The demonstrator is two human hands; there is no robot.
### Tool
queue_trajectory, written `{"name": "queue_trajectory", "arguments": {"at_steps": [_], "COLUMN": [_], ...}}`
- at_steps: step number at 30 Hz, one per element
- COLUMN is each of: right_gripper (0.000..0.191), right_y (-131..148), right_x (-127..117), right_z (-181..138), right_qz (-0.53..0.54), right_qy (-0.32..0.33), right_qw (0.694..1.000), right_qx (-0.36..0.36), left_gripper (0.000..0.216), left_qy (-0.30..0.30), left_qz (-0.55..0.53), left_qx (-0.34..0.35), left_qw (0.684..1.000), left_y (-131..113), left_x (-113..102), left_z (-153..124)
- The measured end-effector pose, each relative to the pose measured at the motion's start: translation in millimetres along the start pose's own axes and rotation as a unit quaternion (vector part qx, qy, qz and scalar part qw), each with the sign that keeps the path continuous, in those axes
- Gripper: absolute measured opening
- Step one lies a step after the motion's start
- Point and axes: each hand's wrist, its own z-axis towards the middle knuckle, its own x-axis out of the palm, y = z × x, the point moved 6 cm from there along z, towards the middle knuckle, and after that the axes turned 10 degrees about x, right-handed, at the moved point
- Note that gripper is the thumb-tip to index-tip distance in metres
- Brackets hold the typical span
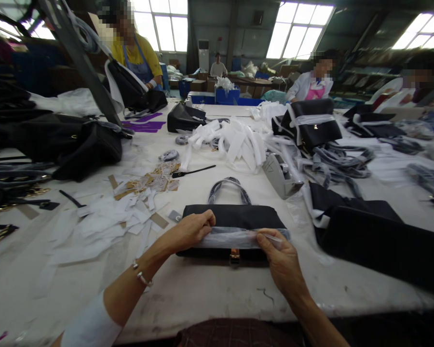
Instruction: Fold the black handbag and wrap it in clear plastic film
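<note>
A black handbag (235, 217) lies flat on the white table (210, 289) in front of me, its wrapped handle (228, 185) pointing away and a gold clasp (235, 256) at the near edge. A strip of clear plastic film (235, 237) stretches across the bag's front. My left hand (191, 230) pinches the strip's left end, fingers closed on it. My right hand (280, 258) grips the right end, thumb and fingers pressed on the film.
Loose white paper scraps (104, 217) cover the table to the left. White wrapping strips (235, 140) pile up behind the bag beside a grey tape dispenser (280, 176). More black bags (376, 236) lie right and left (90, 147). Other people work at the far side.
</note>
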Motion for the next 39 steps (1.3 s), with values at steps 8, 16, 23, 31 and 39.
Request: {"name": "queue_trajectory", "arguments": {"at_steps": [8, 16, 23, 31, 39], "right_gripper": [0.037, 0.026, 0.033, 0.046, 0.053], "right_y": [13, 57, 46, 27, 21], "right_x": [-12, -25, -30, -27, -27], "right_z": [-6, -15, 5, 20, 23], "right_qz": [-0.041, -0.241, -0.370, -0.513, -0.518], "right_qy": [-0.011, -0.065, -0.104, -0.101, -0.125], "right_qw": [0.999, 0.951, 0.893, 0.816, 0.802], "right_qx": [-0.008, -0.182, -0.235, -0.245, -0.270], "left_gripper": [0.015, 0.013, 0.011, 0.019, 0.021], "left_qy": [0.019, 0.050, 0.081, 0.060, 0.060], "left_qz": [-0.041, -0.061, -0.040, 0.106, 0.286], "left_qx": [0.020, 0.023, 0.015, 0.012, -0.037], "left_qw": [0.999, 0.997, 0.996, 0.993, 0.956], "left_y": [6, 8, 2, -6, -17], "left_x": [-2, -3, -6, -6, -7], "left_z": [0, 3, 1, -6, 4]}}
